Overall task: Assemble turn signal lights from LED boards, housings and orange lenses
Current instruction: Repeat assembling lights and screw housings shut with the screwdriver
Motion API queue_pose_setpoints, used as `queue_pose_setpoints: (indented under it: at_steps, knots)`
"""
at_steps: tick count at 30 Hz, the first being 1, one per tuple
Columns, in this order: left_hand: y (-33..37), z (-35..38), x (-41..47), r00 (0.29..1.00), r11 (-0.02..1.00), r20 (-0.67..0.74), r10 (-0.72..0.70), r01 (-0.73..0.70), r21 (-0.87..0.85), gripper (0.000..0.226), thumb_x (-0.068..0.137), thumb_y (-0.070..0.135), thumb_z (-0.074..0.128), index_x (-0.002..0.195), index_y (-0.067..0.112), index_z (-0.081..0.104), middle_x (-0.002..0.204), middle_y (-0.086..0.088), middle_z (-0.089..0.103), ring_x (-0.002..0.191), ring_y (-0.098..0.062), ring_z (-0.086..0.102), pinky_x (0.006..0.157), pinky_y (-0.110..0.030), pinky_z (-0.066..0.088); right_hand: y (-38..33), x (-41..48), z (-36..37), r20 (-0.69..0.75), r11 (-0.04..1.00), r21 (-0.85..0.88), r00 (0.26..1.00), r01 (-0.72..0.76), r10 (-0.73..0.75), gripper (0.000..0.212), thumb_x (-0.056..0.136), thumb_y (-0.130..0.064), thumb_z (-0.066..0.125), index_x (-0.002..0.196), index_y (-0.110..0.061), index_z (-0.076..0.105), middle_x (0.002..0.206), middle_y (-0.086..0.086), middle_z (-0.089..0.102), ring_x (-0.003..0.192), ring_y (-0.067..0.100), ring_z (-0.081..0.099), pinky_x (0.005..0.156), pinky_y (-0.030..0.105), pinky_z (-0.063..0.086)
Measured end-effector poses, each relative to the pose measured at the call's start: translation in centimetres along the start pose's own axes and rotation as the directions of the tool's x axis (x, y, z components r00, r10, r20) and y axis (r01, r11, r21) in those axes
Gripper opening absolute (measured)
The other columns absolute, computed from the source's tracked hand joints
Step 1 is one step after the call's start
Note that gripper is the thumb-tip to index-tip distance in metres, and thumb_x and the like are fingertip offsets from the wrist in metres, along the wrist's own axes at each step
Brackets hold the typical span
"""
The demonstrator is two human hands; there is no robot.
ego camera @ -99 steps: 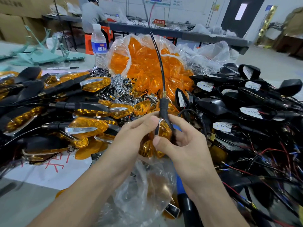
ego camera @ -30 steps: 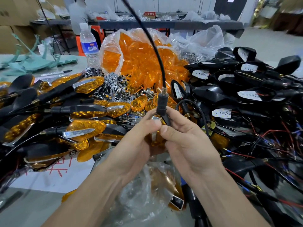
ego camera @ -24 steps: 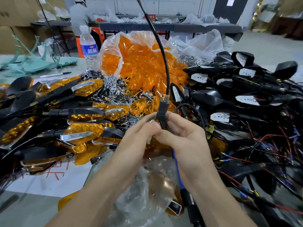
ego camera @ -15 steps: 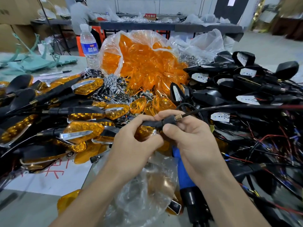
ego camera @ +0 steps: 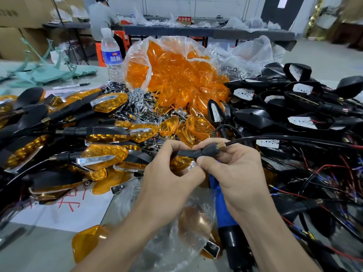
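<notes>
Both hands hold one turn signal light (ego camera: 193, 154) in the middle of the view, lying sideways with its black stalk and cable running off to the right. My left hand (ego camera: 170, 173) grips the orange lens end with curled fingers. My right hand (ego camera: 231, 169) pinches the black stalk near its brass thread. A clear bag of loose orange lenses (ego camera: 176, 75) stands behind. Finished lights (ego camera: 102, 154) are heaped at the left, and black housings with white LED boards (ego camera: 300, 122) and wires are piled at the right.
A water bottle (ego camera: 110, 55) and a marker pen (ego camera: 70, 86) sit at the back left. Small chrome parts (ego camera: 137, 99) lie beside the lens bag. A crumpled clear bag (ego camera: 176, 232) and a blue-and-black tool (ego camera: 229, 228) lie under my hands. A person sits at a far table.
The light was held upright with its cable pointing up; it has been tipped sideways, so the stalk and cable point right. Both hands kept hold of it.
</notes>
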State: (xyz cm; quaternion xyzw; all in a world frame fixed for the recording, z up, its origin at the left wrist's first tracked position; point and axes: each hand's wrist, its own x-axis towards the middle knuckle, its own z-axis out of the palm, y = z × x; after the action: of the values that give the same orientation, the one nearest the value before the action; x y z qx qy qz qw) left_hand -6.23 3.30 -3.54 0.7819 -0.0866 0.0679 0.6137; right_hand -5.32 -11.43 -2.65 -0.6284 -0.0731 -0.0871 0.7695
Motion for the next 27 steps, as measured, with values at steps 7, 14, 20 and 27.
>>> queue_pose_setpoints:
  at_steps: [7,14,20,27]
  knots:
    - [0.5,-1.3,1.7,0.981,0.949,0.175,-0.089,0.136,-0.284,0.028,0.082,0.047,0.074,0.106,0.033,0.078,0.103,0.0,0.076,0.095,-0.023,0.076,0.076,-0.034,0.063,-0.8,0.4,-1.4,0.076,0.987,0.16,0.997,0.018,-0.03,0.032,0.078,0.01,0.064,0.091,-0.015,0.078,0.098,0.017,0.076,0.093,0.031,0.071,0.088,0.047,0.059]
    - [0.6,-1.4,1.2,0.976,0.957,0.21,-0.051,0.108,-0.268,0.038,0.083,0.055,0.063,0.108,0.032,0.078,0.07,-0.006,0.065,0.054,-0.019,0.06,0.046,-0.03,0.049,-1.1,0.1,-1.4,0.114,0.98,0.194,0.993,-0.036,0.014,0.029,0.077,0.015,0.067,0.086,-0.011,0.076,0.094,0.014,0.076,0.082,0.027,0.069,0.079,0.034,0.062]
    - [0.7,-1.0,0.8,0.989,0.975,0.146,-0.031,0.062,-0.212,0.033,0.082,0.054,0.058,0.097,0.032,0.078,0.057,-0.003,0.056,0.047,-0.016,0.055,0.041,-0.028,0.043,-1.5,0.1,-1.3,0.138,0.98,0.188,0.99,-0.058,0.032,0.022,0.07,0.006,0.068,0.088,-0.005,0.071,0.093,0.012,0.077,0.074,0.019,0.07,0.073,0.028,0.059]
    - [1.2,-1.3,0.5,0.992,0.988,0.099,0.077,-0.089,0.125,0.037,0.081,0.07,0.058,0.099,0.041,0.074,0.08,0.017,0.07,0.071,-0.003,0.065,0.061,-0.015,0.048,-1.0,-0.1,-1.2,0.124,0.986,0.156,0.991,-0.065,0.046,0.029,0.08,0.014,0.07,0.086,-0.013,0.079,0.09,0.017,0.078,0.08,0.024,0.075,0.073,0.03,0.06]
